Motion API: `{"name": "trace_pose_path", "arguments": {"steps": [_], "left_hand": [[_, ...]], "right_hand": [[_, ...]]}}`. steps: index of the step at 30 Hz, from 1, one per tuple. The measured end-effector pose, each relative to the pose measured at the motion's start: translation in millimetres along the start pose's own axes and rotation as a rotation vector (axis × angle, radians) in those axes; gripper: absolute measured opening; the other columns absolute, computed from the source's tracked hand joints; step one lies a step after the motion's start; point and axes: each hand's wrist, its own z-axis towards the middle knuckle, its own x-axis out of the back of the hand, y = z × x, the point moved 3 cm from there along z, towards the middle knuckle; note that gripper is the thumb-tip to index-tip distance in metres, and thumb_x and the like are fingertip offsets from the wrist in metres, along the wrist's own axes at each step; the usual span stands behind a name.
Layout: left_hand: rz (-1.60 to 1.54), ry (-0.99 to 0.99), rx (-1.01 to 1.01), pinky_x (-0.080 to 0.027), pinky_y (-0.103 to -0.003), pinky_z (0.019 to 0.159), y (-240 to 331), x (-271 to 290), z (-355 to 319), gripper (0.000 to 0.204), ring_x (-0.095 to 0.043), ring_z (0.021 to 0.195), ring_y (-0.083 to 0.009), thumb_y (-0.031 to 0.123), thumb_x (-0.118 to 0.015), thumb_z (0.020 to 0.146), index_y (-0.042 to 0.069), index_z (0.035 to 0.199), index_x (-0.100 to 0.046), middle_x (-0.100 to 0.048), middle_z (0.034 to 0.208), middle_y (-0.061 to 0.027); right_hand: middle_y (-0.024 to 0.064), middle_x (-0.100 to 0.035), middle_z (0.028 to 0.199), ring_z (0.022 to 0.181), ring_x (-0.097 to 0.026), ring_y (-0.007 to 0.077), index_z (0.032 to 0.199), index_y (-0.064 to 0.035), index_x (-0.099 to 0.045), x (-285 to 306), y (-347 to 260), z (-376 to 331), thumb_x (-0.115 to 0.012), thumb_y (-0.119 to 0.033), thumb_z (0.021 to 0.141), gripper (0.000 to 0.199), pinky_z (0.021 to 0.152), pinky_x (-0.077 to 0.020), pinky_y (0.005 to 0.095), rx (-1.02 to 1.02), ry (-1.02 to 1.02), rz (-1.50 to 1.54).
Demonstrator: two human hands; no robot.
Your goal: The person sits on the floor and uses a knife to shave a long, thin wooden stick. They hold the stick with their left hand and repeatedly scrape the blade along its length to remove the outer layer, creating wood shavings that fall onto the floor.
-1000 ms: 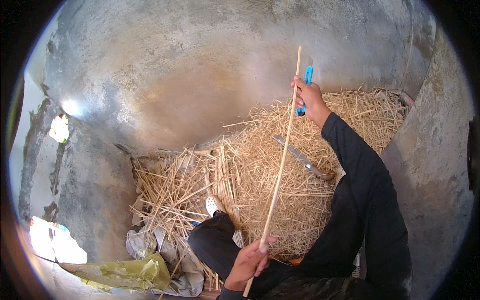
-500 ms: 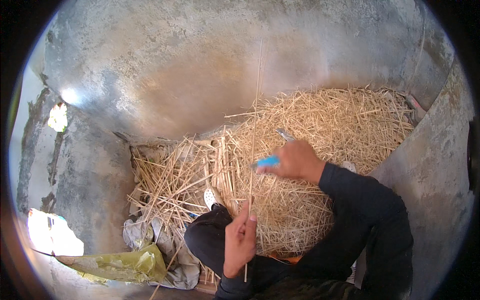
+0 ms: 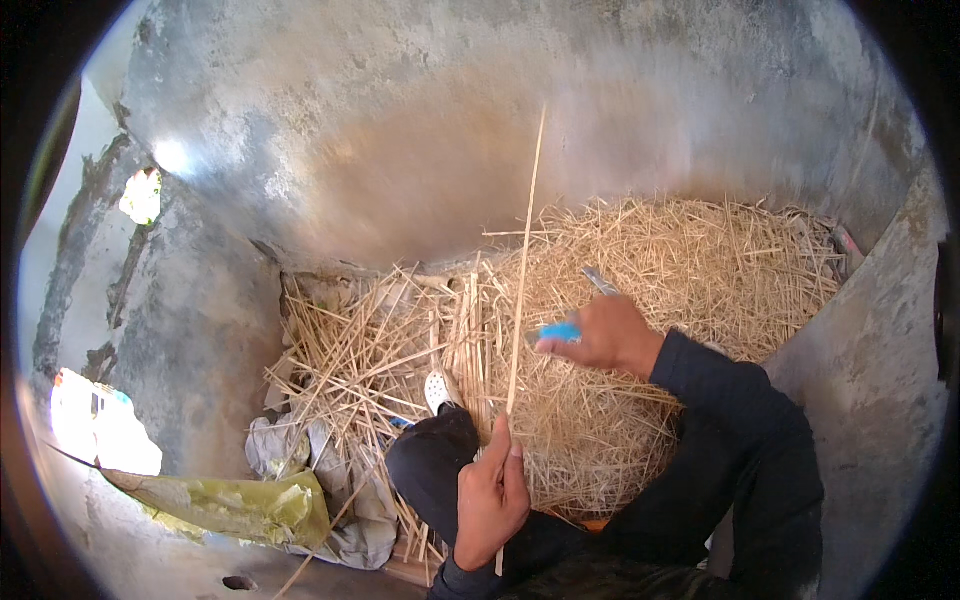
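My left hand (image 3: 492, 497) grips the lower end of a long thin pale stick (image 3: 524, 255) that stands nearly upright in front of me. My right hand (image 3: 603, 335) holds a blue-handled knife (image 3: 558, 332) against the stick at about its middle. Both hands are above a large heap of straw and split strips (image 3: 690, 290) that fills the floor ahead. Dark sleeves cover my arms, and my dark-trousered knee (image 3: 430, 470) is just left of my left hand.
A metal tool (image 3: 600, 281) lies on the straw behind my right hand. Rough grey plastered walls (image 3: 380, 130) enclose the corner. A yellow-green plastic sheet (image 3: 230, 505) and grey cloth (image 3: 320, 470) lie at lower left. A white shoe (image 3: 438, 390) shows among the strips.
My right hand with the knife came down from the stick's top to its middle. The stick swung from a rightward lean to nearly upright, and my left hand shifted its grip.
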Motion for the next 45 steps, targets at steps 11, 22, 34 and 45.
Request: {"name": "trace_pose_path", "arguments": {"steps": [11,22,34,45], "left_hand": [[-0.099,-0.043,0.055,-0.035,-0.025,0.045,6.1,10.5,-16.0,0.037,-0.04,0.051,-0.0054,0.008,-0.05,0.095,-0.012,0.126,-0.047,-0.041,0.056,-0.0107],[-0.137,-0.164,0.079,-0.037,-0.024,0.047,9.1,13.9,-37.0,0.036,-0.041,0.054,-0.0047,0.005,-0.052,0.094,-0.011,0.126,-0.048,-0.042,0.057,-0.008],[-0.125,-0.304,0.223,-0.037,-0.032,0.049,-19.1,29.3,-105.8,0.03,-0.045,0.055,-0.0133,0.014,-0.056,0.093,-0.002,0.118,-0.059,-0.049,0.064,-0.0169],[-0.277,-0.193,0.422,-0.041,-0.028,0.055,-163.3,28.0,-204.1,0.033,-0.048,0.064,-0.0103,0.023,-0.056,0.096,0.006,0.124,-0.06,-0.059,0.073,-0.0004]], "right_hand": [[0.0058,-0.046,0.042,0.039,-0.051,0.0217,0.049,-0.0097,-0.055,2.2,9.3,8.4,-0.03,-0.086,0.076,0.085,0.043,-0.0423,0.0401,-0.043,-0.005,-0.042],[0.0044,-0.043,0.041,0.037,-0.046,0.0201,0.052,-0.0099,-0.057,33.2,47.5,7.0,-0.033,-0.08,0.082,0.079,0.04,-0.0381,0.0367,-0.095,0.186,-0.123],[0.0119,-0.052,0.049,0.049,-0.056,0.0307,0.065,-0.005,-0.066,98.0,141.1,-11.0,-0.034,-0.076,0.085,0.08,0.05,-0.0426,0.044,-0.529,0.374,-0.295],[-0.0008,-0.043,0.048,0.04,-0.042,0.0153,0.064,-0.0048,-0.055,101.5,236.2,-56.1,-0.039,-0.074,0.085,0.074,0.038,-0.0338,0.033,-0.972,0.744,0.375]]}}
